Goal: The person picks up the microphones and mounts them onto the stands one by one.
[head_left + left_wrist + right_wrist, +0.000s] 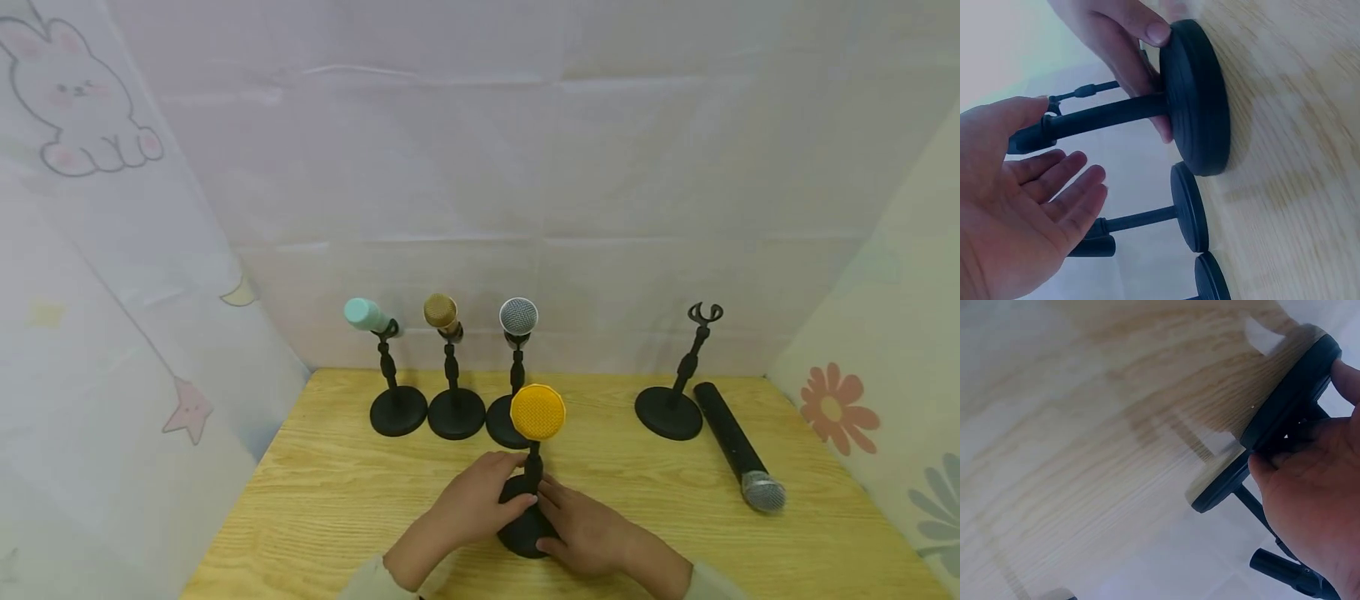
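A microphone with a yellow head point(537, 412) tops a small black stand with a round base point(525, 529) near the front of the table. My right hand point(588, 530) grips this microphone stand low down; in the right wrist view, its thumb lies on the edge of the base point(1294, 387) and its fingers reach over the top. On the other side is my left hand point(477, 498), close around the upright. The left wrist view shows its palm and loosely spread fingers point(1063, 187) beside the pole point(1107, 119), with the thumb overlapping the pole's upper end.
Behind stand three more microphones on stands: mint point(365, 314), gold point(441, 312) and silver-headed point(518, 317). At the back right, a bare stand point(669, 412) has an open clip. A black microphone point(738, 446) lies beside it. Cloth walls point(450, 167) border the wooden table point(322, 500).
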`<control>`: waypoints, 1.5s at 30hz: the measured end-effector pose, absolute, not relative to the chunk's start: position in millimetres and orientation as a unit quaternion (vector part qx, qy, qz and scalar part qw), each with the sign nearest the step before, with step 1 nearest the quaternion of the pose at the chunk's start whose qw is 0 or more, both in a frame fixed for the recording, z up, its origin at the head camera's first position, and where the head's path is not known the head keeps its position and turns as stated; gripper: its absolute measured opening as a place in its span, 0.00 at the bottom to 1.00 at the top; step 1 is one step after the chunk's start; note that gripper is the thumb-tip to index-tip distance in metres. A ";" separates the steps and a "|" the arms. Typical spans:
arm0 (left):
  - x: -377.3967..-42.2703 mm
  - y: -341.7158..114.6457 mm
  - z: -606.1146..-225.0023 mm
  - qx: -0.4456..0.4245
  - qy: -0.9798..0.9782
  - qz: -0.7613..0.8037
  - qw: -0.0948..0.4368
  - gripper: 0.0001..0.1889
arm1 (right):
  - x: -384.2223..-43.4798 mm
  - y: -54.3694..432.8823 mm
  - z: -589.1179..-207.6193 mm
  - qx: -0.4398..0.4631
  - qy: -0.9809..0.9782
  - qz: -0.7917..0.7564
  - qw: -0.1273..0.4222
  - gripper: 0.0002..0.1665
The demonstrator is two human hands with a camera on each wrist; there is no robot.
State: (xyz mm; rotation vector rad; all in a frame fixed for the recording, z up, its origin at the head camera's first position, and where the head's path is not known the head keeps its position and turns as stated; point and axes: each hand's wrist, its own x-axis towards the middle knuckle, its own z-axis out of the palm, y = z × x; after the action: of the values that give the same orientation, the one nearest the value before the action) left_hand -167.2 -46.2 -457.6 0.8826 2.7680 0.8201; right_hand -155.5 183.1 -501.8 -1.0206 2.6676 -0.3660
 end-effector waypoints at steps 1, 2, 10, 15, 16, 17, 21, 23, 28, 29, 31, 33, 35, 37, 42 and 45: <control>-167.0 -45.5 -457.0 0.294 0.913 0.276 0.056 0.31 | -155.5 183.3 -501.5 -0.353 0.917 -0.129 0.131 0.45; -166.8 -44.9 -455.9 0.295 0.912 0.281 0.050 0.31 | -155.6 183.4 -501.5 -0.355 0.916 -0.131 0.132 0.45; -165.0 -39.1 -450.6 0.280 0.899 0.335 0.030 0.30 | -155.9 184.3 -500.4 -0.356 0.915 -0.134 0.137 0.45; -166.3 -34.9 -450.3 0.262 0.896 0.356 0.035 0.33 | -155.4 184.9 -501.5 -0.349 0.916 -0.134 0.144 0.45; -166.7 -33.8 -450.5 0.260 0.896 0.358 0.036 0.34 | -155.0 184.9 -501.6 -0.348 0.917 -0.133 0.145 0.45; -167.3 -32.7 -450.9 0.257 0.896 0.361 0.036 0.34 | -154.7 184.8 -501.4 -0.346 0.917 -0.133 0.146 0.45; -168.8 -28.4 -452.5 0.250 0.898 0.361 0.026 0.34 | -153.5 185.0 -500.4 -0.347 0.917 -0.132 0.144 0.44; -169.2 -27.0 -453.2 0.246 0.898 0.365 0.020 0.32 | -153.1 185.3 -499.7 -0.348 0.917 -0.131 0.143 0.44; -169.8 -26.6 -454.5 0.248 0.892 0.378 0.014 0.29 | -152.0 185.1 -497.2 -0.342 0.919 -0.127 0.151 0.44; -170.1 -26.9 -454.8 0.250 0.891 0.379 0.013 0.29 | -152.0 185.1 -497.0 -0.341 0.919 -0.126 0.152 0.44; -171.2 -27.2 -456.0 0.259 0.888 0.380 0.006 0.29 | -152.1 185.1 -496.6 -0.340 0.919 -0.124 0.153 0.44; -173.0 -27.6 -457.3 0.269 0.884 0.383 -0.001 0.28 | -152.4 185.2 -496.5 -0.342 0.919 -0.123 0.151 0.44; -175.0 -28.1 -458.2 0.279 0.878 0.388 -0.008 0.26 | -153.0 185.3 -496.9 -0.344 0.919 -0.121 0.150 0.44; -177.3 -29.1 -458.9 0.292 0.871 0.395 -0.012 0.21 | -153.8 185.3 -498.1 -0.347 0.918 -0.120 0.149 0.45; -184.8 -33.0 -460.3 0.329 0.850 0.412 0.005 0.13 | -156.0 185.7 -503.3 -0.351 0.917 -0.117 0.151 0.46; -189.9 -35.8 -461.4 0.355 0.836 0.418 0.020 0.13 | -157.0 186.1 -505.3 -0.351 0.916 -0.117 0.153 0.46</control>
State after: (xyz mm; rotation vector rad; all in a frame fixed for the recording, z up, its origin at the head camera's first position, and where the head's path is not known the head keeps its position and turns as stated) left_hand -189.9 -35.8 -461.4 1.1007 2.5939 1.2976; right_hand -157.0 186.1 -505.3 -1.0062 2.6278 -0.3350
